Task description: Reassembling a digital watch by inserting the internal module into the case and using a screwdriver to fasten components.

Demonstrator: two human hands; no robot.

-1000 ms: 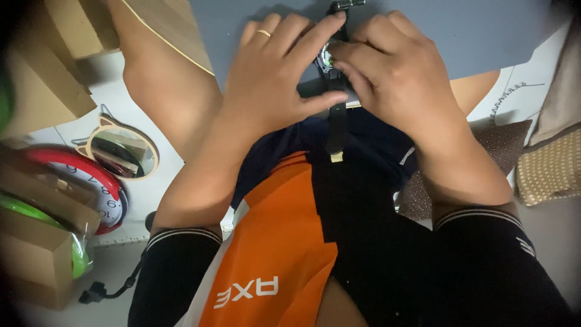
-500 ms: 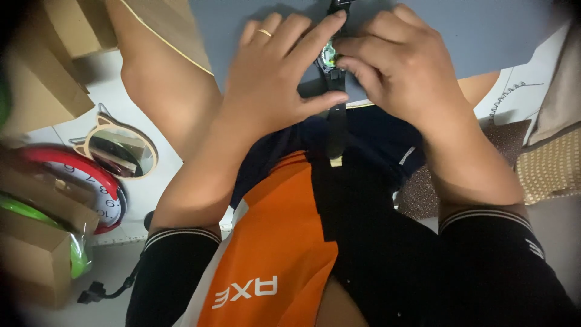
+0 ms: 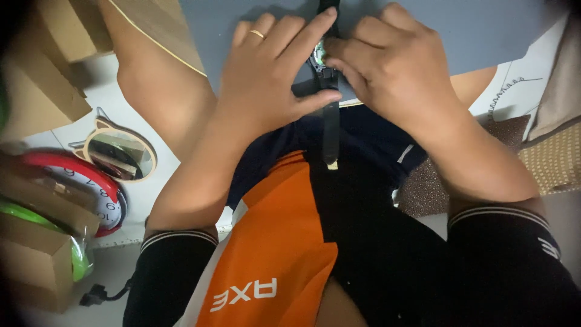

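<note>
Working at the near edge of a grey-blue surface, both hands close in on a black wristwatch. Left hand, gold ring on one finger, lies flat with fingers stretched across the watch; its thumb presses in from below against the strap. Right hand curls over the watch from the other side, fingertips pressed down at the watch body; a bit of green shows between the fingers there. Cannot tell whether the right fingers pinch the case or only bear on it. Watch sits at the surface edge between the two hands; one strap end runs up past the top of the frame, the other hangs down off the edge over the lap.

Left side of view: a cat-eared mirror, a red-rimmed wall clock partly behind cardboard boxes.
</note>
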